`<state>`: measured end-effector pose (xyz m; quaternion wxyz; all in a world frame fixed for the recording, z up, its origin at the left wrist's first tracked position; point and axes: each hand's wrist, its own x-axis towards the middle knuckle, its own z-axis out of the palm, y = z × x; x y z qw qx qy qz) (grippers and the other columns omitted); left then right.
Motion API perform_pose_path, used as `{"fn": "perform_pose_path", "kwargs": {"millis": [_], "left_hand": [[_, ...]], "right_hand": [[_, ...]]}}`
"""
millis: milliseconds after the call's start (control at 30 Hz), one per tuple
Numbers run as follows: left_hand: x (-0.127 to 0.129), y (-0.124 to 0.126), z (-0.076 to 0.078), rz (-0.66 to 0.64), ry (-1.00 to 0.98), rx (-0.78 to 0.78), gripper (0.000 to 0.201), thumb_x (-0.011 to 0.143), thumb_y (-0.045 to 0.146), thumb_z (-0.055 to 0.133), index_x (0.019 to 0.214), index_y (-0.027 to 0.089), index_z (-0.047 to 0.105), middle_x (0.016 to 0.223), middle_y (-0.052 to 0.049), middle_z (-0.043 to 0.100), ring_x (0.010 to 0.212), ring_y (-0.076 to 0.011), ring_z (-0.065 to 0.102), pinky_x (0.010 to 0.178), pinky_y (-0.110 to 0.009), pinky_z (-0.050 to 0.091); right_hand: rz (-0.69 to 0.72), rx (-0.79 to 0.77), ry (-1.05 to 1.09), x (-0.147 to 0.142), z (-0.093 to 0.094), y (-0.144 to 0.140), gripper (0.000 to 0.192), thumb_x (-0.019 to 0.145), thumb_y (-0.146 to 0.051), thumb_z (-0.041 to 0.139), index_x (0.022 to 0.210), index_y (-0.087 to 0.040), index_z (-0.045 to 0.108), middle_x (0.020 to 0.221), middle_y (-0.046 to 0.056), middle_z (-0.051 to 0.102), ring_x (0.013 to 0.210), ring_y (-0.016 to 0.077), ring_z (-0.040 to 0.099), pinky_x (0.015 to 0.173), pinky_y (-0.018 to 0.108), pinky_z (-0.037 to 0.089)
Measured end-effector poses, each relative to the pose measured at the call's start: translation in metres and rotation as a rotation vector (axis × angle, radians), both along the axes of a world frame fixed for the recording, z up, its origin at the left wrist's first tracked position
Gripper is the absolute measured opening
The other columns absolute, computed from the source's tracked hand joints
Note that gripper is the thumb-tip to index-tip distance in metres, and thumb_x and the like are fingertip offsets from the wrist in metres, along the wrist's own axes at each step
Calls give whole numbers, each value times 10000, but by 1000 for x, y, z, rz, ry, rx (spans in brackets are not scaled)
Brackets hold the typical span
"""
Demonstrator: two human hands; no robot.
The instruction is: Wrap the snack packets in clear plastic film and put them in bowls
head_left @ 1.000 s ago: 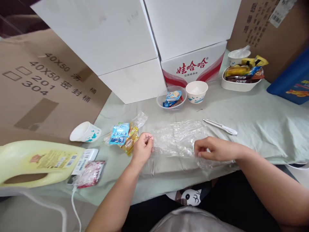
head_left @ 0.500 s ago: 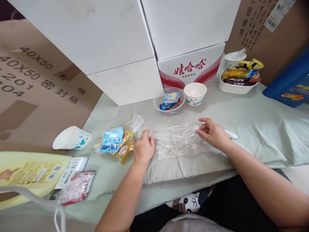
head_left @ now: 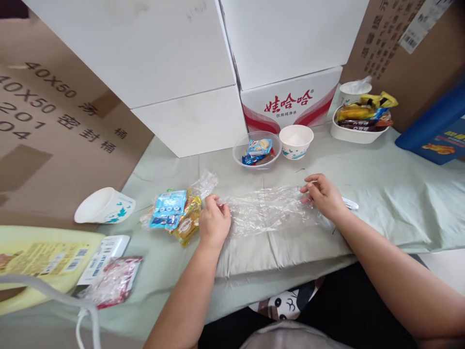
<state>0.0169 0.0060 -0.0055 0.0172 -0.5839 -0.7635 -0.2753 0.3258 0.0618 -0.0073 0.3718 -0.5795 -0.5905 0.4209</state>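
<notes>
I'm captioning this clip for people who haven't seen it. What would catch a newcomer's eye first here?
Probably the two hands at centre: the left hand and right hand pinch opposite ends of a crinkled clear plastic bag lying flat on the pale green cloth. Next, the red-lettered white carton behind, with a clear bowl of snack packets and a white paper bowl in front.
</notes>
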Motion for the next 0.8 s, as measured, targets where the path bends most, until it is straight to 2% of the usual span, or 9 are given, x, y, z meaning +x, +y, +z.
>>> {"fn": "perform_pose_path", "kwargs": {"millis": [67, 133, 233, 333, 400, 500, 600, 800], "left_hand": [[0, 0, 0, -27, 12, -10, 278, 816, 239, 562, 1078, 177, 491, 857, -80, 678, 747, -256, 677, 711, -361, 491], [-1, -1, -1, -65, 25, 0, 231, 813, 230, 549, 1036, 188, 504, 835, -69, 672, 749, -252, 671, 710, -355, 489], [-3, -2, 0, -122, 32, 61, 118, 831, 230, 515, 947, 207, 516, 800, -50, 653, 747, -233, 656, 713, -338, 482], [-6, -2, 0, -137, 54, 149, 39, 862, 231, 485, 875, 216, 518, 779, -42, 631, 742, -214, 632, 718, -322, 471], [-7, -1, -1, -132, 79, 175, 51, 860, 208, 477, 849, 218, 526, 776, -41, 622, 742, -208, 617, 717, -316, 465], [-8, 1, -2, -137, 107, 170, 107, 845, 163, 467, 840, 216, 559, 789, -43, 625, 765, -208, 612, 733, -316, 465], [-8, 5, -4, -156, 136, 142, 183, 868, 159, 444, 888, 208, 620, 848, -63, 652, 821, -226, 623, 772, -340, 475], [-7, 11, -9, -156, 223, 22, 300, 877, 145, 437, 1052, 145, 682, 944, -142, 666, 924, -301, 621, 858, -445, 485]], "right_hand": [[70, -38, -31, 0, 1, -1, 327, 881, -465, 524, 1111, -233, 522, 922, 36, 693, 614, 158, 674, 538, 283, 495], [139, 7, -86, -1, 1, -4, 372, 820, -437, 622, 1124, -233, 553, 945, 34, 693, 634, 149, 664, 590, 293, 515], [173, 170, -108, -1, 1, -7, 302, 801, -329, 623, 1085, -225, 615, 949, 38, 688, 694, 149, 640, 653, 309, 529], [92, 366, -120, 0, 2, -6, 181, 840, -263, 537, 952, -219, 673, 892, 48, 673, 740, 169, 622, 685, 328, 531], [46, 461, -161, 2, 3, -4, 182, 855, -237, 505, 894, -226, 682, 898, 57, 665, 773, 185, 625, 700, 344, 535], [64, 529, -257, 0, 0, -1, 236, 872, -198, 463, 911, -231, 693, 938, 71, 665, 867, 212, 642, 791, 386, 546], [146, 542, -381, -5, -6, 0, 312, 878, -155, 426, 999, -223, 705, 1018, 86, 657, 950, 222, 641, 894, 410, 530], [325, 547, -622, -12, -13, -3, 377, 908, -123, 390, 1102, -180, 708, 1051, 136, 646, 1012, 264, 594, 944, 455, 500]]}}
